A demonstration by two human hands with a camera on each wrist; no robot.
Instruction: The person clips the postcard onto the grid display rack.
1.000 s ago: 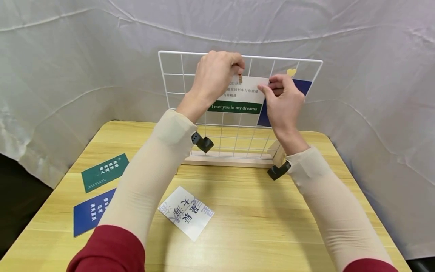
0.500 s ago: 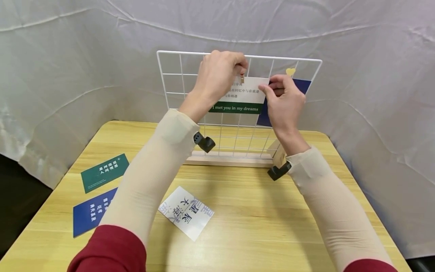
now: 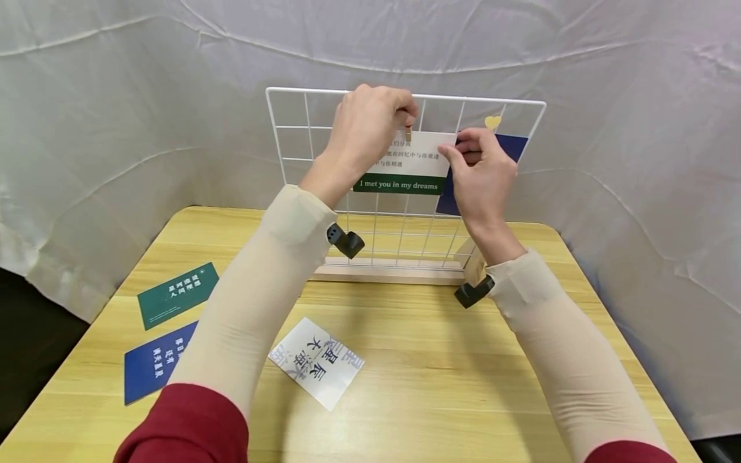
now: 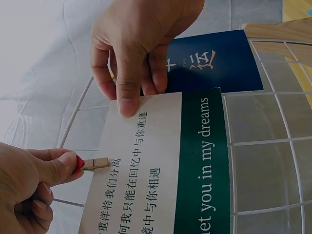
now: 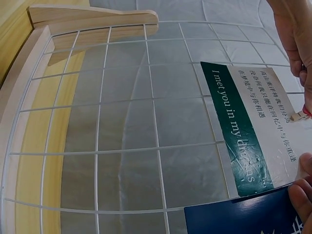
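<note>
A white card with a green band reading "I met you in my dreams" [image 3: 412, 166] lies flat against the upper part of the white wire grid panel [image 3: 292, 128], near its top rail. The left hand [image 3: 366, 132] is curled, thumb and forefinger pinching a small wooden clothespin [image 4: 95, 163] whose tip meets the card's top edge. The right hand [image 3: 482, 172] pinches the card's upper corner farthest from the clothespin, thumb on the printed face and the other fingers curled behind.

A navy blue card [image 3: 515, 146] hangs on the grid just beside the white card, partly tucked behind it and behind the right hand, with a small yellow heart clip [image 3: 493, 121] at its top edge. The grid panel stands upright in a wooden base [image 3: 393, 275] at the back of the wooden tabletop [image 3: 440, 386], in front of a white cloth backdrop [image 3: 116, 96].

On the tabletop in front of the grid panel lie three more cards: a white card with large blue and black characters [image 3: 316, 363] nearest the base, a green card [image 3: 178, 294] off toward the left-hand edge, and a blue card [image 3: 155, 361] just beside the green one, nearer the person. Both forearms wear beige sleeves [image 3: 255, 302] over red cuffs.
</note>
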